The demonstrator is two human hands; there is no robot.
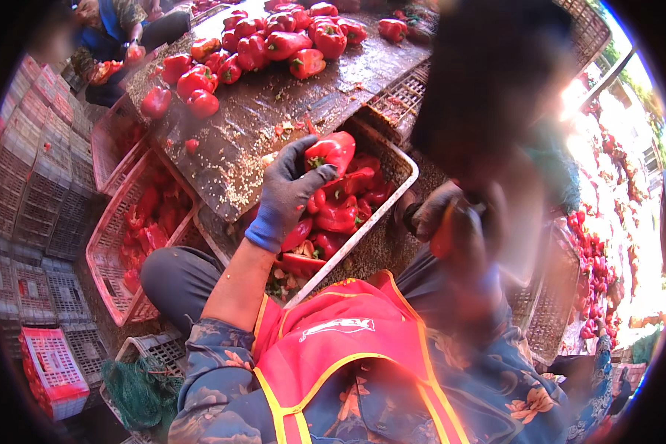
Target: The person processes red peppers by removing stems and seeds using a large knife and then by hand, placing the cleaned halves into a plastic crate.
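My left hand (pixel 297 191), in a dark work glove with a blue cuff, grips a red bell pepper (pixel 331 152) by its side. It is held above a crate (pixel 361 236) with a pale rim, which stands between my knees. Inside lie red peppers (pixel 341 213), some of them cut or broken open. To the right of this crate is my right hand (pixel 466 222), also gloved and badly blurred. Its fingers are closed around a red-orange object (pixel 443 236), too blurred to name. A dark smear on the view covers the area above that hand.
Whole red peppers (pixel 280 44) are heaped on a seed-strewn board (pixel 238 133). Left of it, a pink plastic crate (pixel 102 261) contains pepper pieces. Stacked crates (pixel 44 166) line the left side. Green netting (pixel 141 391) lies at lower left. Another person (pixel 108 33) handles peppers at upper left.
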